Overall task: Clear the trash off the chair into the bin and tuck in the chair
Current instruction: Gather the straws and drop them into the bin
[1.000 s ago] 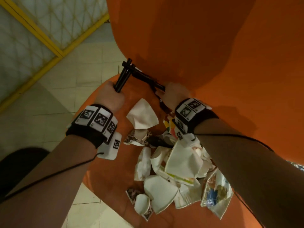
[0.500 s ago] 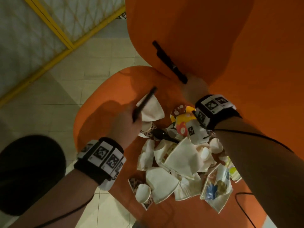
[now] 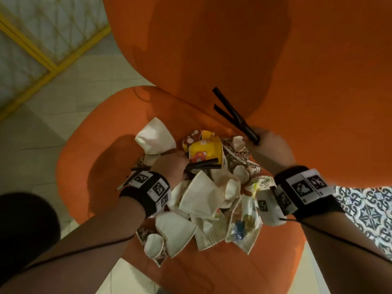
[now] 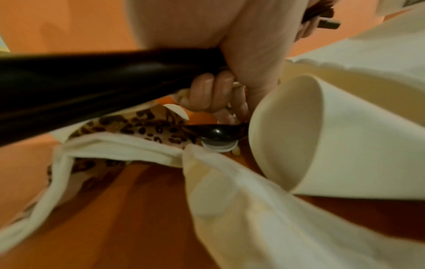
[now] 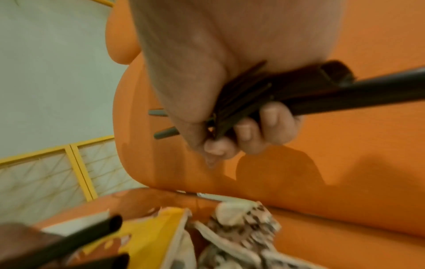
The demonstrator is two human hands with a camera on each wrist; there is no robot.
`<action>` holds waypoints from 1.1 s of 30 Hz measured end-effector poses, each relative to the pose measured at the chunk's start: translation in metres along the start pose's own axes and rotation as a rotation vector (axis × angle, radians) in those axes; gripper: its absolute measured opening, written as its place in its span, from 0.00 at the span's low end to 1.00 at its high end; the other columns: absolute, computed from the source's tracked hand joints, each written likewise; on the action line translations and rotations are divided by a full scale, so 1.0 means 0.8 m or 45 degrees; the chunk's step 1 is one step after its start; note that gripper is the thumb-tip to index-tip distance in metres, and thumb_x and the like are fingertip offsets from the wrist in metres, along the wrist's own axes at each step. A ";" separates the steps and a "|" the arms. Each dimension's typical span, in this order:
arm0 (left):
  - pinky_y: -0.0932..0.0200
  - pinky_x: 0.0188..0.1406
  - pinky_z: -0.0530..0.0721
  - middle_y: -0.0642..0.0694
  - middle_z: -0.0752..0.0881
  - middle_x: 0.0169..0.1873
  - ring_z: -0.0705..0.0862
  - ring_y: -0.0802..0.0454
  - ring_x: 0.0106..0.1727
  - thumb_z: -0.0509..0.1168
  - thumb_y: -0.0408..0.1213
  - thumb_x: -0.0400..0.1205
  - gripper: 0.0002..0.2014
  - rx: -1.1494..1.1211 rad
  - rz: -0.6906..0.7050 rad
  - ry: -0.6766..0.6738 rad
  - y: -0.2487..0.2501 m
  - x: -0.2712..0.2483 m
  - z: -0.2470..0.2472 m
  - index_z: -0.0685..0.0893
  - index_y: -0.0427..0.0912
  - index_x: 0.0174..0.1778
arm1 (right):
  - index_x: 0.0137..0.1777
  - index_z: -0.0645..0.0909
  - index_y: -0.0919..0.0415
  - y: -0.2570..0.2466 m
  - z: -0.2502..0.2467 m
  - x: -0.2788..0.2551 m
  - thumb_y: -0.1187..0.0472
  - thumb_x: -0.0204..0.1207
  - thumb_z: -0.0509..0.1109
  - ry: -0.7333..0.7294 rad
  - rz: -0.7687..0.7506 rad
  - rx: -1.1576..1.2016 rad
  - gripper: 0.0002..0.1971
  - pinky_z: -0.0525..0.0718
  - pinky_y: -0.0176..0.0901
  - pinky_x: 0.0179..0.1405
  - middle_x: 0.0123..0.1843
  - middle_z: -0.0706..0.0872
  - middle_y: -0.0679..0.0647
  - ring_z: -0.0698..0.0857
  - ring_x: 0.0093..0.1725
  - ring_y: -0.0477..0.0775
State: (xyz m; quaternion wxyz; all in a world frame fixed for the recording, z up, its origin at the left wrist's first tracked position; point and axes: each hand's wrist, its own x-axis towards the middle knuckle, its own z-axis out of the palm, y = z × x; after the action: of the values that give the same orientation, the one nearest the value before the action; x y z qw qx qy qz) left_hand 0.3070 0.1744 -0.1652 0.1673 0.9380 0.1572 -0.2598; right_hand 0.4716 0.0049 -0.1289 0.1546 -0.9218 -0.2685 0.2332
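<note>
An orange chair [image 3: 89,166] carries a heap of trash on its seat: crushed white paper cups [image 3: 199,194], leopard-print cups [image 3: 244,158], a yellow mushroom-print wrapper [image 3: 203,151] and a clear plastic bag [image 3: 241,228]. My left hand [image 3: 169,168] is low in the pile and grips black straws [image 3: 203,164] that point right. The left wrist view shows its fingers [image 4: 211,94] curled round a straw [image 4: 92,81], just above a black spoon [image 4: 218,134]. My right hand [image 3: 267,145] is at the seat's back and grips a bundle of black straws [image 3: 229,111] that point up-left, with fingers [image 5: 264,127] wrapped round it.
The chair's tall orange backrest [image 3: 212,49] rises right behind the pile. A yellow-framed lattice panel [image 3: 31,39] stands to the far left over pale floor tiles [image 3: 74,92]. Patterned tiles [image 3: 367,209] show at the right. A dark rounded shape [image 3: 25,230] lies lower left; what it is I cannot tell.
Both hands were together on the straws near the backrest. My left hand has dropped into the pile with its straws, and my right hand has moved right with its bundle.
</note>
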 end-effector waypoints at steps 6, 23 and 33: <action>0.54 0.48 0.80 0.46 0.83 0.54 0.82 0.45 0.55 0.65 0.42 0.79 0.12 0.038 0.001 0.021 0.000 -0.006 -0.015 0.81 0.44 0.57 | 0.59 0.78 0.56 0.009 0.042 -0.005 0.53 0.79 0.66 -0.160 0.052 -0.192 0.12 0.86 0.49 0.42 0.44 0.85 0.55 0.85 0.42 0.56; 0.57 0.29 0.72 0.43 0.82 0.33 0.80 0.43 0.35 0.62 0.44 0.81 0.11 -0.456 -0.644 0.497 -0.078 -0.109 -0.035 0.84 0.41 0.51 | 0.44 0.82 0.53 -0.122 0.090 -0.022 0.52 0.76 0.65 -0.411 -0.409 -0.240 0.07 0.82 0.48 0.38 0.37 0.81 0.51 0.85 0.43 0.56; 0.52 0.37 0.81 0.42 0.84 0.37 0.82 0.45 0.35 0.57 0.49 0.82 0.14 -0.740 -0.906 0.491 -0.095 -0.159 0.010 0.79 0.45 0.56 | 0.49 0.82 0.59 -0.135 0.107 0.004 0.61 0.79 0.63 -0.371 -0.309 -0.571 0.06 0.80 0.47 0.40 0.47 0.85 0.55 0.85 0.51 0.59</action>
State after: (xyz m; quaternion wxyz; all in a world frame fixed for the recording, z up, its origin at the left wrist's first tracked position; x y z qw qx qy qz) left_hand 0.1704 0.2130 -0.1203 0.2909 0.7717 0.5615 -0.0682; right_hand 0.3845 0.1077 -0.1578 -0.0666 -0.8509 -0.4410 0.2776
